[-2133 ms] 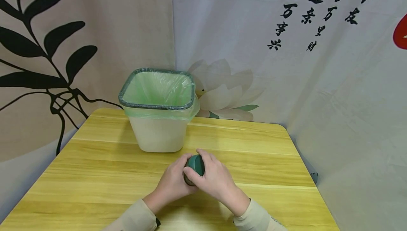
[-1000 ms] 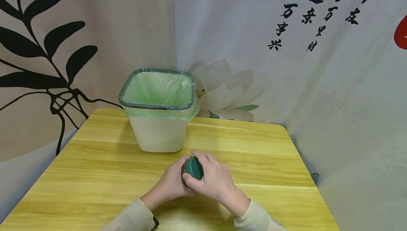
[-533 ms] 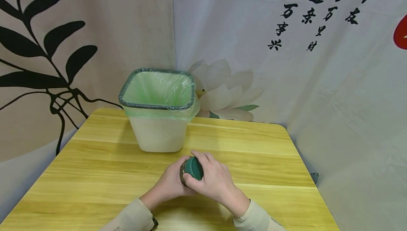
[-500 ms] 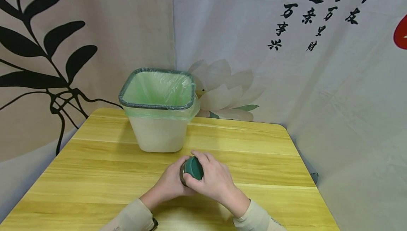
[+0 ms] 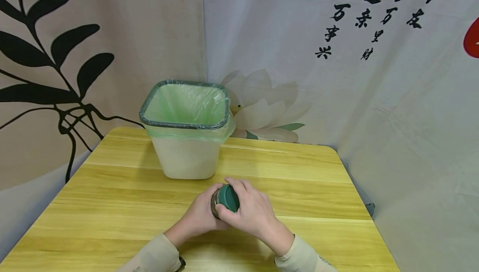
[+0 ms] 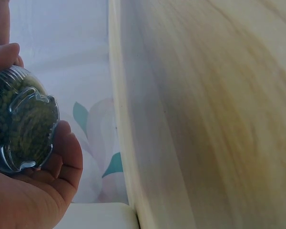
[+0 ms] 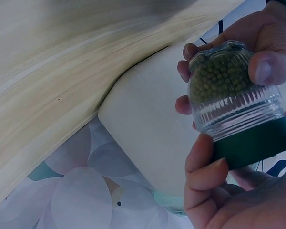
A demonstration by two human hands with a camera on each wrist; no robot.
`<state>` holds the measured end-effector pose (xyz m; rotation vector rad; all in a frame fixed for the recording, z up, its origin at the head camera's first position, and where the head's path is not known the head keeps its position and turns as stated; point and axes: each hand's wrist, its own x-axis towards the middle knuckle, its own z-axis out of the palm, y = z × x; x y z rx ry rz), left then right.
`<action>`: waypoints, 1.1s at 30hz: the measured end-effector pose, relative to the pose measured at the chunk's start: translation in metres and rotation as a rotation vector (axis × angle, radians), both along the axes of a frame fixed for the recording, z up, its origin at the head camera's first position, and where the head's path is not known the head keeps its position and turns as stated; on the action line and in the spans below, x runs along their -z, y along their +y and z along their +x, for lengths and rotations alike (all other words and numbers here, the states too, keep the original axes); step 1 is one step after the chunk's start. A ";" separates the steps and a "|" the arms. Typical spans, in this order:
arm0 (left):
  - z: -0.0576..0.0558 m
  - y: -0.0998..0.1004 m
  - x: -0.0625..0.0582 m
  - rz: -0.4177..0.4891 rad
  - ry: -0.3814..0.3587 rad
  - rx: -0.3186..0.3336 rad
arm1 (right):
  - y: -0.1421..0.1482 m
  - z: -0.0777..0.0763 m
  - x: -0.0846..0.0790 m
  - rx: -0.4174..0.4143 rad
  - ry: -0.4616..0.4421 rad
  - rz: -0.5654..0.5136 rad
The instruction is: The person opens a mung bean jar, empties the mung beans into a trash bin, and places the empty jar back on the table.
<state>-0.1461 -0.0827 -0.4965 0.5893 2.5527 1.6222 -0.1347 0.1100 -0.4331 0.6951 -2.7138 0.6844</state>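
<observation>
Both hands hold a small clear glass jar over the near middle of the table. Small round green beans fill part of it, and a dark green lid sits on its mouth. My left hand grips the ribbed glass body, its fingers curled beneath in the left wrist view. My right hand has thumb and fingers curled round the lid. The jar lies tilted, its lid toward my right hand, and its base shows in the left wrist view. Much of the glass is hidden by the hands in the head view.
A white waste bin with a green plastic liner and dark rim stands just beyond the hands, left of centre. The wooden table ends at a patterned cloth backdrop behind and a pale one to the right.
Over two seconds, my right hand and the lid have shifted slightly left and turned a little. More of the glass shows beside the lid. The last half second brings hardly any motion.
</observation>
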 end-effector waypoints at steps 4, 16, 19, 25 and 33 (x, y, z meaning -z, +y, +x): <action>0.000 0.000 0.000 0.006 -0.008 0.003 | 0.000 0.000 0.000 -0.001 -0.005 -0.002; 0.001 0.000 -0.001 -0.018 0.014 -0.037 | 0.001 0.000 0.001 -0.001 -0.004 0.001; 0.001 0.000 -0.002 -0.015 0.008 -0.040 | 0.001 -0.001 0.002 -0.001 0.003 0.000; 0.001 -0.001 -0.002 0.004 -0.011 -0.031 | 0.001 0.000 0.002 0.001 0.007 -0.008; 0.000 -0.001 0.002 -0.006 -0.010 -0.033 | 0.002 0.000 0.002 0.002 -0.005 -0.007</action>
